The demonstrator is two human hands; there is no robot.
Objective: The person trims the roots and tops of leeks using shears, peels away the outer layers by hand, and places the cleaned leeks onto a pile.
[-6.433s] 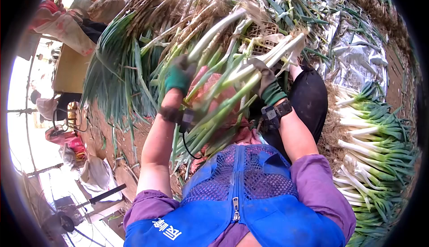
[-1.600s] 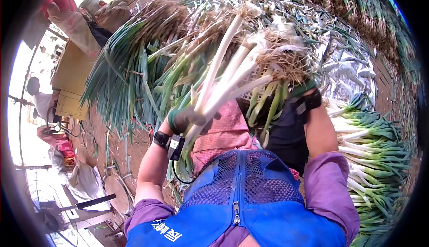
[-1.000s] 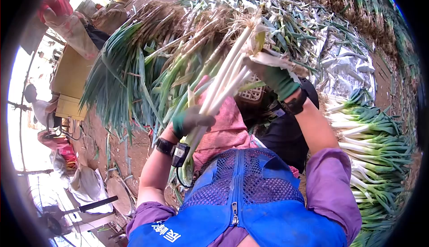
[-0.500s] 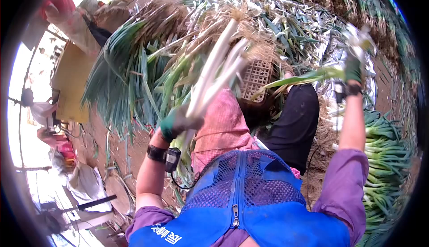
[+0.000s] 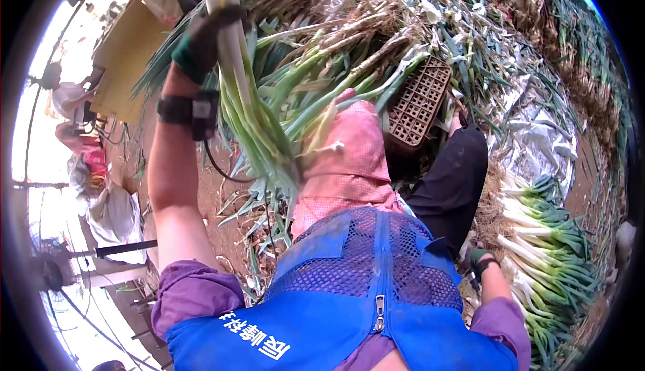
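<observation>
My left hand (image 5: pixel 213 38), in a dark and green glove, is raised at the upper left. Its fingers wrap round several green onions (image 5: pixel 235 62), white stems up and green leaves hanging toward my pink-covered knee. My right hand (image 5: pixel 478 263), also gloved, is low at the right beside my hip, near the white ends of a row of cleaned green onions (image 5: pixel 551 250). Its fingers are small and partly hidden, so their pose is unclear.
A brown plastic crate (image 5: pixel 420 102) stands between my legs. Untrimmed onions with roots (image 5: pixel 349 35) lie ahead of it. Silvery sheeting (image 5: pixel 537 136) and scattered leaves spread to the right. A yellow board (image 5: pixel 131 62) and a fan (image 5: pixel 50 270) are at the left.
My left hand has risen up and left with the onions. My right hand has come down from the upper right to beside my hip, and the leaves it held no longer show there.
</observation>
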